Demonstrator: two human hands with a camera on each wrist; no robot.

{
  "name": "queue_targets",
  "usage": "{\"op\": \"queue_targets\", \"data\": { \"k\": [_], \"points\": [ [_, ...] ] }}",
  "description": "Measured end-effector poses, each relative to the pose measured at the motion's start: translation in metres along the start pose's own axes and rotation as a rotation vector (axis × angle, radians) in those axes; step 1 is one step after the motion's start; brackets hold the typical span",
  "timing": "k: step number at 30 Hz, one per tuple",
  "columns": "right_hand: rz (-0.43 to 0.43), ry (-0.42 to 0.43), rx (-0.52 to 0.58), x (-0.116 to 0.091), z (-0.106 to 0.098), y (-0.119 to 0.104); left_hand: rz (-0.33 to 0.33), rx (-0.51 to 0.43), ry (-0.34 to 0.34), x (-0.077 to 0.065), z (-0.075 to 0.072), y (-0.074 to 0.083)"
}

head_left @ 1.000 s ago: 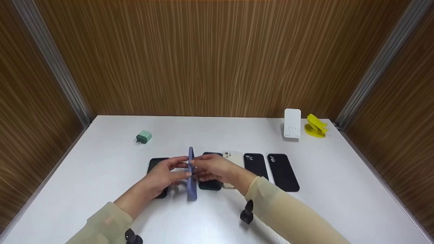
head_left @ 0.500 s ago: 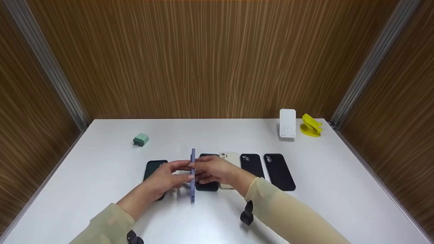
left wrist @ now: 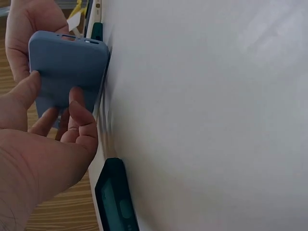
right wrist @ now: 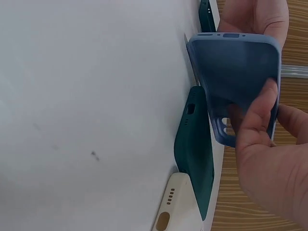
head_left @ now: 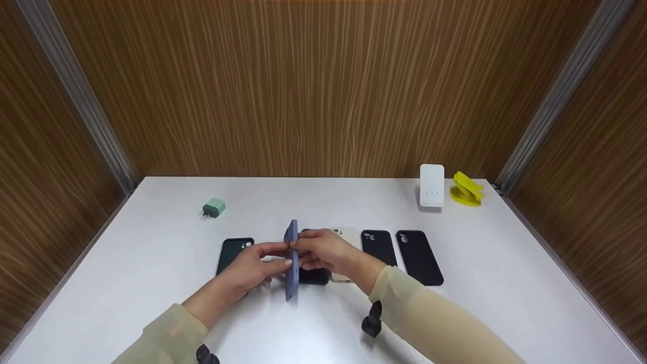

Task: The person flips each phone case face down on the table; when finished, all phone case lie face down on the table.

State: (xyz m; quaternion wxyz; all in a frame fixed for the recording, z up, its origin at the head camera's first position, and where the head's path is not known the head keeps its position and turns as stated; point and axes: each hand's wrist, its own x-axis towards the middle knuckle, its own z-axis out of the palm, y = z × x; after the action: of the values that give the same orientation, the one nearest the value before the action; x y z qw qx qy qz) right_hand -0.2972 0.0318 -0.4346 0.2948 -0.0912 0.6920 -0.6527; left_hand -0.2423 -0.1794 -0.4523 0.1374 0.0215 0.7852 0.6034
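A lavender-blue phone case (head_left: 291, 278) stands on edge between the two hands above the table. My left hand (head_left: 247, 268) holds it from the left; in the left wrist view its fingers lie against the outer back of the case (left wrist: 67, 62). From the right, my right hand (head_left: 327, 251) grips the same case near its upper edge. The right wrist view shows the hollow inside of the case (right wrist: 226, 62), with fingers reaching into it and its camera cutouts at the lower end. Left of the hands lies a dark green phone case (head_left: 230, 255), partly hidden by the left hand.
A row on the right holds a dark green case (right wrist: 192, 139), a cream case (head_left: 349, 235) and two black cases (head_left: 379, 247). Behind stand a green plug charger (head_left: 214, 207), a white stand (head_left: 432, 185) and a yellow stand (head_left: 466, 189). Wood panels (head_left: 323, 101) enclose the table.
The lavender-blue case has turned slightly in the hands, showing first one face, then its edge, now the other side a little. Both hands keep their hold; the head view shifts a little.
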Motion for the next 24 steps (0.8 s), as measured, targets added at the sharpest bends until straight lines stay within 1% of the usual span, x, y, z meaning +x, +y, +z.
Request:
{"op": "queue_targets", "data": {
  "k": [5, 10, 13, 16, 18, 20, 24],
  "points": [
    [-0.024, 0.009, 0.038, -0.002, 0.000, -0.005, 0.006, 0.011, 0.059, 0.003, -0.002, 0.001],
    [-0.052, 0.012, 0.092, -0.003, 0.000, -0.009, 0.002, 0.000, 0.122, 0.002, -0.006, 0.001],
    [-0.072, 0.011, 0.119, -0.005, -0.001, -0.010, 0.005, -0.037, 0.121, 0.003, -0.007, 0.001],
    [-0.085, 0.009, 0.136, -0.007, -0.002, -0.011, 0.018, -0.100, 0.094, 0.005, -0.009, 0.001],
    [-0.093, 0.011, 0.141, -0.007, -0.003, -0.010, 0.020, -0.131, 0.090, 0.006, -0.010, 0.001],
    [-0.100, 0.018, 0.134, -0.007, -0.003, -0.010, 0.019, -0.134, 0.110, 0.007, -0.012, 0.001],
    [-0.115, 0.054, 0.074, -0.006, -0.004, -0.008, 0.007, -0.086, 0.197, 0.009, -0.014, 0.001]
  ]
}}
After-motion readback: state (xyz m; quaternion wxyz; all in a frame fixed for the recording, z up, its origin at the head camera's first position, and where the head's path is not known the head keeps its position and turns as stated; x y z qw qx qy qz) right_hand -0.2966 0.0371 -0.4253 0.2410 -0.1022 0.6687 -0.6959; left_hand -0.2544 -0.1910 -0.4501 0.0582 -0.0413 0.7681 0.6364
